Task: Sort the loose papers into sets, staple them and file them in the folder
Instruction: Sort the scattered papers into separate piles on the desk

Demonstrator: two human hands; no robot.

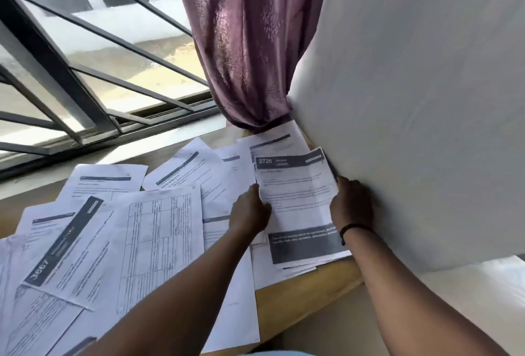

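The sheet at about two o'clock, gripped at both side edges, carries "2726" in white on its dark header band; a tilted sheet at eight o'clock shows "3667" on its dark band; smaller print is illegible

home rm, curtain, barred window

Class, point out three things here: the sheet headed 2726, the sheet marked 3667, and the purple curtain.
Sheet headed 2726 (298,193), head view: its white middle between the hands.
Sheet marked 3667 (61,245), head view: its dark header band.
Purple curtain (244,43), head view: the middle folds.
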